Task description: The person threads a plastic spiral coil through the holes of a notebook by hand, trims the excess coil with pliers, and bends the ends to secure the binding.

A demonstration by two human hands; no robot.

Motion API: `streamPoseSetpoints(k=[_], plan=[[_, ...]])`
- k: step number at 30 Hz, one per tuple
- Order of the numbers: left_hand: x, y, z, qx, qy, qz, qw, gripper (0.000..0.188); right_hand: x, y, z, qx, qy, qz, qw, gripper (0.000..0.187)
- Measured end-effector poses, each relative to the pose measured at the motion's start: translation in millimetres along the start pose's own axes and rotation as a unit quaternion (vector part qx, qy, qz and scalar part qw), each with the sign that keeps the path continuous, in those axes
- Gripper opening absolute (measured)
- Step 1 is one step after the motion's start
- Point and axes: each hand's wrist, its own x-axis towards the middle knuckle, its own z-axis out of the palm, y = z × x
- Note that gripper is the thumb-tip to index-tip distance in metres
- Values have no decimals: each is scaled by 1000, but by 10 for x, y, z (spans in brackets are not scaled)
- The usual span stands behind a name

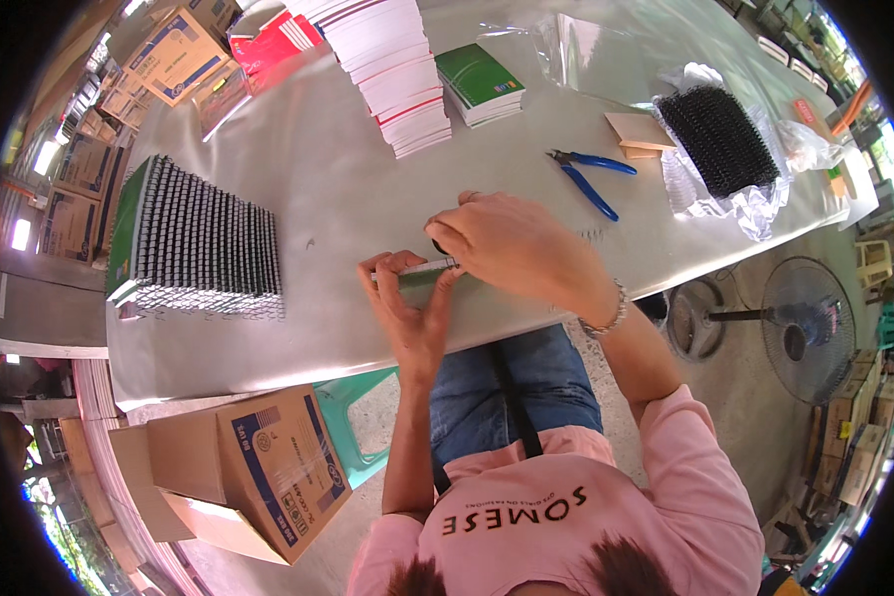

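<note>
From my end, I see wire-bound green booklets [184, 243] stacked left; nearer, a carton [283, 462] carries printed lettering. In the near middle, the left hand [407, 313] grips a green booklet [422, 279], while the right hand [507, 243] pinches something dark [437, 245] at its edge. I judge this to be edge work, calling for a steady left hold (the pink shirt [586, 497] has lettering too). Right lie blue-handled pliers [594, 190] and black wire coils [720, 139].

dark piece [437, 244]: mostly hidden | booklet [422, 278]: partly covered | book stack [392, 74]: cropped
</note>
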Motion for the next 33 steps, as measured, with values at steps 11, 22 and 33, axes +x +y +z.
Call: streamPoseSetpoints(k=[11, 22, 33], plan=[[-10, -33, -17, 0, 3, 2, 1000, 46, -236, -470, -366, 18, 110, 108, 988, 20], [-6, -66, 3, -46, -11, -3, 999, 47, -41, -235, 38, -45, 33, 92, 994, 20], [97, -374, -224, -177, -154, -7, 972, 54, -292, 355, -199, 433, -225, -4, 873, 56]])
